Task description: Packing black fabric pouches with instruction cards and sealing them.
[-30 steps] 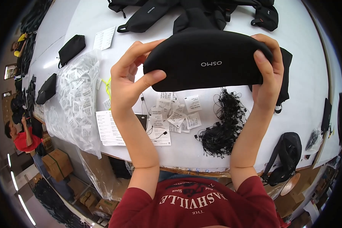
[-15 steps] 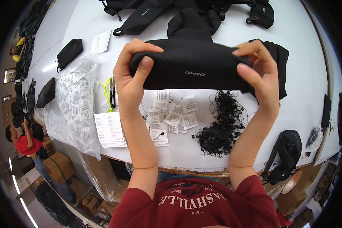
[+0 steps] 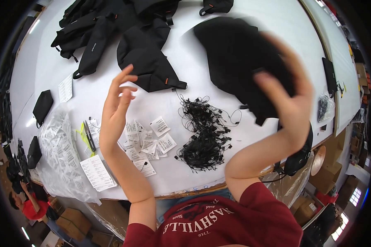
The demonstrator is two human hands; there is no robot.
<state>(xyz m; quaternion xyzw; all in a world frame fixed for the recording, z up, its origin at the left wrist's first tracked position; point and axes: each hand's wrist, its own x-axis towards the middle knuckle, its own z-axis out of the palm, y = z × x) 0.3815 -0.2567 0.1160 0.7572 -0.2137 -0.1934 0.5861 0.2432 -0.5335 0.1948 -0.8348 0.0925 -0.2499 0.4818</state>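
Observation:
My right hand (image 3: 296, 101) grips the right side of a black fabric bag (image 3: 237, 57), thumb on its near face, and both are smeared by motion. The bag is tilted above the right part of the table. My left hand (image 3: 116, 107) is raised with its fingers apart, holding nothing. Just beyond it lies another black bag (image 3: 141, 61) with a small orange tab. Below my left hand are loose white printed labels (image 3: 147, 142). A tangled bunch of black cord loops (image 3: 202, 140) lies between my forearms.
More black bags (image 3: 95, 45) pile up at the far left. A clear plastic bag of labels (image 3: 62, 156), printed sheets (image 3: 97, 173) and black snips (image 3: 89, 136) lie on the left of the white table (image 3: 185, 181). A person in red (image 3: 33, 206) is at the lower left.
Both hands held a black pouch by its ends; now my left hand is off it and my right hand swings a black bag on the right. The view has shifted rightward.

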